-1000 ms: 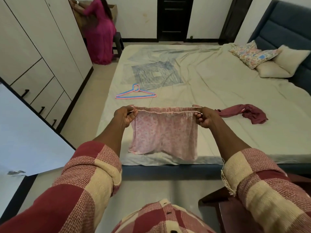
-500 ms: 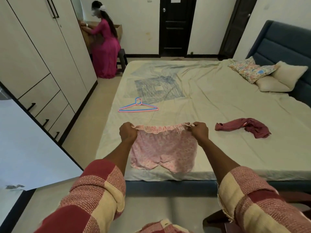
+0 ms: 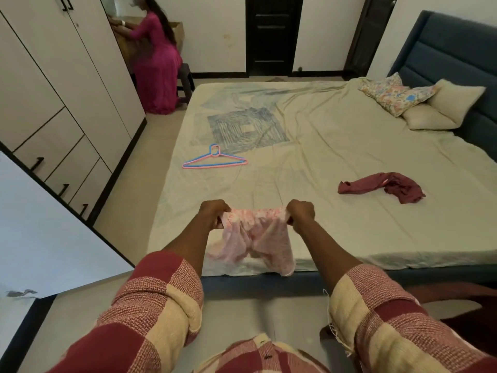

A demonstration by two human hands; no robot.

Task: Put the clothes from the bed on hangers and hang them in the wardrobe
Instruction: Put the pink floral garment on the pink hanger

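Note:
Pink patterned shorts [image 3: 255, 240] hang over the near edge of the bed [image 3: 322, 146]. My left hand [image 3: 213, 212] grips the left end of the waistband and my right hand [image 3: 301, 212] grips the right end, with the band bunched between them. A pink and a blue hanger [image 3: 214, 160] lie stacked on the sheet, beyond my left hand. A crumpled maroon garment [image 3: 382, 186] lies on the bed to the right of my hands. The wardrobe [image 3: 53, 84] runs along the left wall, and its open door [image 3: 45, 232] juts out at lower left.
A person in a pink dress [image 3: 158, 65] sits on a stool at the far end of the wardrobe. Pillows [image 3: 419, 103] lie against the blue headboard [image 3: 451, 55]. A dark door [image 3: 271, 33] is in the far wall. A dark wooden piece [image 3: 462, 313] is at lower right.
My hands have come closer together, so the stretched waistband is now bunched and the shorts hang crumpled. The camera has tilted, showing more of the bed.

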